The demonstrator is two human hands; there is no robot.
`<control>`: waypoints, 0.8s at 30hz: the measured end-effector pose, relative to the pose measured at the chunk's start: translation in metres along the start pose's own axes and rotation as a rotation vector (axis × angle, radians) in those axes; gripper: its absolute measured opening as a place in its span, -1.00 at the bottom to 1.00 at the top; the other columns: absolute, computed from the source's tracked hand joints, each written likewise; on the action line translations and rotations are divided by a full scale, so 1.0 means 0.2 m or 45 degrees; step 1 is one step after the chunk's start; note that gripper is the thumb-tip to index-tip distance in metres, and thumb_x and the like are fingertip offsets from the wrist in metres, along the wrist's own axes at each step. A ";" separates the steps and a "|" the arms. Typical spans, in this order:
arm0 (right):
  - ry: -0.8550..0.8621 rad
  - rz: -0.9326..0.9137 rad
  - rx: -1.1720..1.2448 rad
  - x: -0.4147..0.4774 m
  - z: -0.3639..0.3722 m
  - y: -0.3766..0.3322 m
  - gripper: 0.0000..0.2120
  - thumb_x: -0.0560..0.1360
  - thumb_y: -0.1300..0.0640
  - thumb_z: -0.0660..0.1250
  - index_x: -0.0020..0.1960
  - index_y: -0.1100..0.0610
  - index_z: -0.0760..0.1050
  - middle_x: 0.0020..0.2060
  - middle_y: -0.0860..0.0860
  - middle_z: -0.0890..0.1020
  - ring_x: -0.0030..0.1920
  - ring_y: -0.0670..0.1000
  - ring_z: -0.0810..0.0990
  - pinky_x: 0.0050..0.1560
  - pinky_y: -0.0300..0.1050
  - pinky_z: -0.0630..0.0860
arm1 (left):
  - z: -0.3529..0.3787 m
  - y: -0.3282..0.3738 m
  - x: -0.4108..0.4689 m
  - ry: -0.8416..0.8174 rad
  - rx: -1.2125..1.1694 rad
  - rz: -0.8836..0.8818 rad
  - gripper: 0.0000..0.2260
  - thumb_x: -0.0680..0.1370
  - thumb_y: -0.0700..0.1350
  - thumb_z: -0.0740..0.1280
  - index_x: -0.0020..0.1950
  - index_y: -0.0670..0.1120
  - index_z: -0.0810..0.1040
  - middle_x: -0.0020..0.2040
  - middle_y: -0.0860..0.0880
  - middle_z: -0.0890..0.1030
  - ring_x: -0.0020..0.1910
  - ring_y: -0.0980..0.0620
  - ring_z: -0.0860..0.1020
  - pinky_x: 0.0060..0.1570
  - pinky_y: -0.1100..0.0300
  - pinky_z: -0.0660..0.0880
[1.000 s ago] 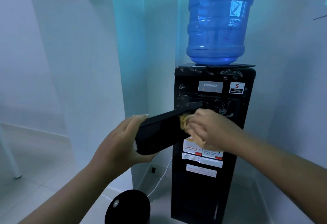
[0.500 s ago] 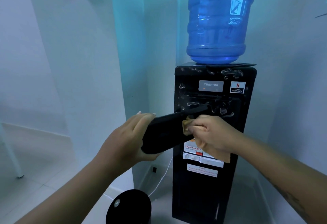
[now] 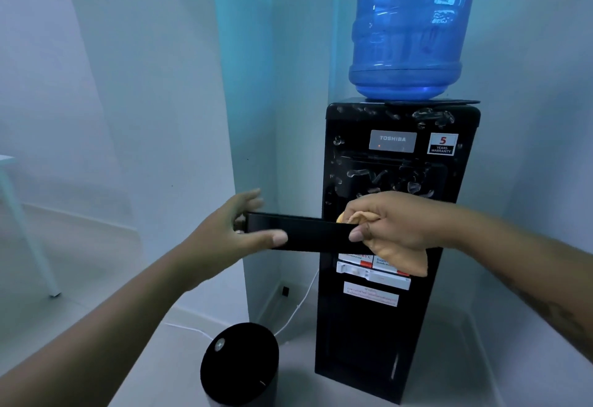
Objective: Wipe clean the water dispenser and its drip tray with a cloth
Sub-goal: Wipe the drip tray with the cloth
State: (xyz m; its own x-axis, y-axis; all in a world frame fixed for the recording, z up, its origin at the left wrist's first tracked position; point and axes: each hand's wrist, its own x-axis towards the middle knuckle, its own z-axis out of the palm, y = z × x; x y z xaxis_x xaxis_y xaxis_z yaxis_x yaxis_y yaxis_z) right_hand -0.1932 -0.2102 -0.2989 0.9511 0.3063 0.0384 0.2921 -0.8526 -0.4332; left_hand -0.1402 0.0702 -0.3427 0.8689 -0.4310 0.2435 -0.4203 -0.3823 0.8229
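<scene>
The black water dispenser [image 3: 385,326] stands in a corner with a blue water bottle [image 3: 410,27] on top; foam streaks cover its upper front. The black drip tray [image 3: 314,235] is out of the dispenser and held level in front of it. My left hand [image 3: 231,230] holds the tray's left end, thumb on the near side and fingers behind. My right hand [image 3: 394,223] grips the tray's right end together with a yellow cloth [image 3: 404,259], which hangs below the palm.
A black round bin [image 3: 239,365] stands on the floor left of the dispenser. A white cable [image 3: 298,304] runs down along the wall corner. A white table leg [image 3: 25,230] is at the far left. Walls close in behind and to the right.
The tray has swung from tilted to level. My left hand shifted to its left end, and my right hand went from rubbing with the cloth to holding the right end.
</scene>
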 end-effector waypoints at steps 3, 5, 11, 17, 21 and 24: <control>-0.106 0.066 -0.021 0.00 -0.06 -0.03 -0.93 0.53 0.03 0.40 -0.04 -0.14 0.58 -0.04 -0.17 0.64 0.03 -0.15 0.58 0.12 -0.16 0.50 | -0.01 0.00 -0.05 -0.049 0.201 0.300 -0.19 0.19 0.20 0.62 0.37 0.36 0.36 0.35 0.34 0.43 0.32 0.30 0.43 0.27 0.34 0.42; -0.121 0.080 0.093 -0.01 -0.09 -0.04 -0.95 0.52 0.05 0.40 -0.05 -0.10 0.59 -0.08 -0.14 0.66 0.00 -0.12 0.61 0.10 -0.12 0.53 | -0.02 0.00 -0.06 0.030 0.338 0.480 -0.38 0.27 0.09 0.61 0.28 0.26 0.47 0.22 0.28 0.54 0.24 0.17 0.53 0.24 0.31 0.46; 0.261 0.043 0.306 0.00 -0.06 -0.04 -0.90 0.50 0.11 0.43 0.01 -0.02 0.61 0.00 -0.23 0.64 0.04 -0.20 0.59 -0.05 -0.45 0.44 | -0.04 0.02 -0.02 0.156 0.087 0.310 -0.67 0.38 -0.12 0.58 0.06 0.05 0.57 -0.07 0.09 0.69 -0.06 0.10 0.66 -0.04 0.31 0.56; 1.284 -0.245 0.067 0.01 0.09 -0.07 -0.83 0.56 0.16 0.35 0.14 0.04 0.58 -0.02 -0.04 0.53 -0.04 -0.09 0.53 0.02 -0.24 0.46 | 0.04 0.02 -0.02 0.209 -0.356 0.061 -0.74 0.53 0.09 0.42 0.08 -0.06 0.57 -0.15 0.06 0.65 -0.16 0.06 0.59 -0.16 0.11 0.56; 1.436 -0.375 0.029 0.10 0.25 -0.17 -0.67 0.57 0.11 0.30 0.31 0.16 0.49 -0.12 -0.07 0.44 -0.15 -0.02 0.43 -0.11 -0.10 0.43 | 0.18 0.07 -0.01 0.384 -0.674 -0.090 -0.32 0.38 0.48 0.30 0.11 -0.11 0.59 0.07 -0.15 0.68 0.10 -0.15 0.63 0.20 -0.24 0.51; 1.382 -0.476 -0.142 0.19 0.41 -0.30 -0.71 0.59 0.10 0.29 0.25 0.21 0.52 -0.11 0.06 0.52 -0.14 0.11 0.43 -0.09 0.02 0.43 | 0.27 0.16 0.00 0.453 -0.870 -0.196 -0.43 0.58 0.31 0.19 0.01 -0.22 0.60 -0.18 -0.14 0.70 -0.23 -0.03 0.68 -0.17 0.09 0.65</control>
State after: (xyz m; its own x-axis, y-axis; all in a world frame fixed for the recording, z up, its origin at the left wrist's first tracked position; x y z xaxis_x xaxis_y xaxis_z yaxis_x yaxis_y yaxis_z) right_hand -0.1832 -0.1127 -0.3461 0.3727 0.0686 0.9254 0.5298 -0.8345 -0.1515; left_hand -0.1677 0.0129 -0.3436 0.9843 -0.0820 0.1563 -0.1350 0.2208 0.9659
